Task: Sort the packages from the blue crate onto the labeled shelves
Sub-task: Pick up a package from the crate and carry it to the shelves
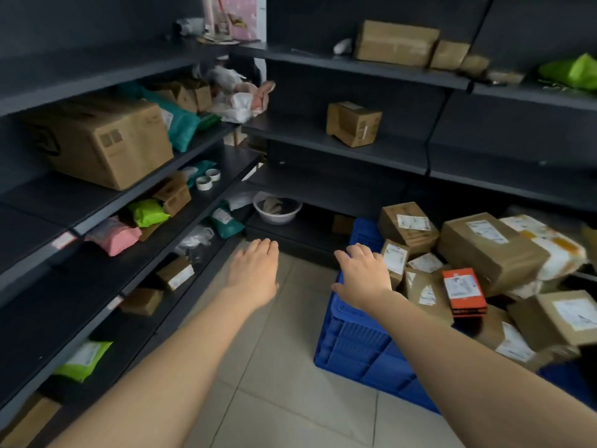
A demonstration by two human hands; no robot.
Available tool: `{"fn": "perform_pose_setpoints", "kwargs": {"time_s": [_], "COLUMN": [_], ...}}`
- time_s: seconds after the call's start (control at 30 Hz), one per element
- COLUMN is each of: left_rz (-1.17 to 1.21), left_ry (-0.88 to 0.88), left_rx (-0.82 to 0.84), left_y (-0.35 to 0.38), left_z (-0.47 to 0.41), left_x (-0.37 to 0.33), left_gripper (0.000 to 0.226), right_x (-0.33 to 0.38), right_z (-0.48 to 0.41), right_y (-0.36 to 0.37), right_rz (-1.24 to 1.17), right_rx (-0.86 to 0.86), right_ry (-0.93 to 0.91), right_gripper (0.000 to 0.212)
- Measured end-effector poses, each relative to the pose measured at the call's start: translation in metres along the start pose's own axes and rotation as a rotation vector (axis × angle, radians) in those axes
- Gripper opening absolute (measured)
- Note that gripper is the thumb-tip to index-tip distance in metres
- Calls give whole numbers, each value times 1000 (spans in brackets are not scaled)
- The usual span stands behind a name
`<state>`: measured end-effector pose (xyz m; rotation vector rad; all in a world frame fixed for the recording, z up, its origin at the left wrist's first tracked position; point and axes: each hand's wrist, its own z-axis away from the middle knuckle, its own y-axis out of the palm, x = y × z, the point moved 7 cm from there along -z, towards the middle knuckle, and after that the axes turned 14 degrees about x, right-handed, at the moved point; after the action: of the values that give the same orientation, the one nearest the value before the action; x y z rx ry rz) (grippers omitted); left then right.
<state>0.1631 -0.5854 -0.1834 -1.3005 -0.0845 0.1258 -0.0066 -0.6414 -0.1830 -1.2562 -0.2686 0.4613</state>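
Note:
The blue crate [355, 347] stands on the tiled floor at the right, heaped with several cardboard parcels. Among them are a small labelled box [394, 258] at the near-left corner, an orange-and-black packet [463, 291] and a large brown box [484, 250]. My right hand [363, 274] hovers over the crate's left rim, fingers loosely spread, holding nothing, just left of the small labelled box. My left hand [255, 270] is stretched out over the floor, fingers relaxed and empty. Dark shelves [206, 143] run along the left and the back.
The left shelves hold a big cardboard box [106, 140], teal, pink [113, 236] and green [147, 213] mailers, and two tape rolls [208, 179]. The back shelves carry a small box [353, 122] and larger cartons [395, 43]. A white basin [277, 208] sits low in the corner.

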Motion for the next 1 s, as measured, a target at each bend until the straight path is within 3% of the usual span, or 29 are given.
{"fn": "perform_pose_setpoints", "kwargs": {"time_s": [0.33, 0.67, 1.0], "left_rz": [-8, -15, 95], "left_ry": [231, 415, 358], "left_rx": [44, 230, 478], "left_y": [-9, 29, 115], "left_z": [-151, -260, -304], "left_x": [-116, -215, -317], "left_gripper": [85, 83, 74], "right_x": [-142, -252, -349], "right_z": [-67, -111, -123], "right_y": [22, 80, 177], "right_rz": [-92, -265, -353], "right_rx": [77, 239, 491], "right_ry": [221, 412, 438], "right_gripper": [60, 63, 56]}}
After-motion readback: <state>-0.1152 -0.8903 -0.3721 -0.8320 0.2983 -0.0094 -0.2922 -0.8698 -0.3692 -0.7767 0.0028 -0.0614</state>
